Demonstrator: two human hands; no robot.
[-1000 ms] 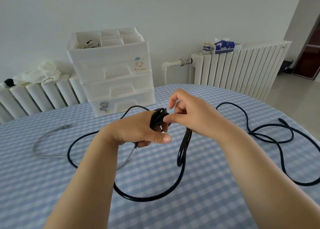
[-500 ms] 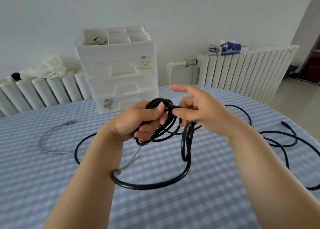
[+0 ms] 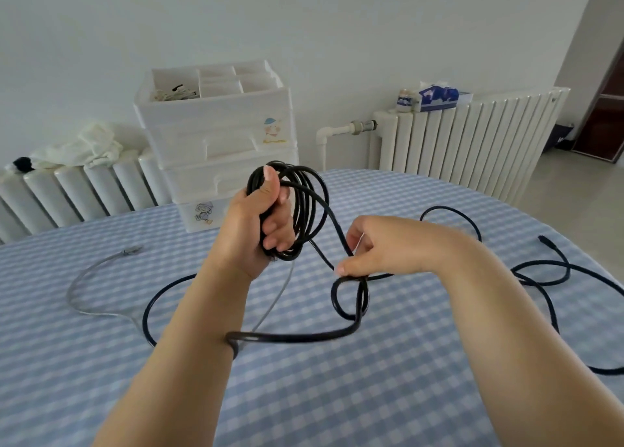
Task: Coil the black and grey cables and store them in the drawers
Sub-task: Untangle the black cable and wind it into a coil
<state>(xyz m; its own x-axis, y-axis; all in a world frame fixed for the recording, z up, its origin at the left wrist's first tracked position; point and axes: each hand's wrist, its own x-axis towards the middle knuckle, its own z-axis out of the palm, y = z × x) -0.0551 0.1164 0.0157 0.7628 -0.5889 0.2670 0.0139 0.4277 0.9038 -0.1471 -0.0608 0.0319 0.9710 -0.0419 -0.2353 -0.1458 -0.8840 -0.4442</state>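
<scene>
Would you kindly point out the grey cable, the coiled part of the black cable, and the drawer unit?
grey cable [image 3: 88, 271]: head view, on its curved stretch lying on the tablecloth.
black cable [image 3: 312, 206]: head view, on the coil's right side.
drawer unit [image 3: 233, 132]: head view, on its upper drawer front.

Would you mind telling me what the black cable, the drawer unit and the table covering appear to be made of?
Black cable: likely rubber or PVC sheathing; smooth, slightly glossy, bends in soft loops.
Drawer unit: translucent white plastic, judging by its milky, moulded fronts and handles.
Table covering: probably woven cloth, matte blue-and-white check; a coated sheet cannot be ruled out.
</scene>
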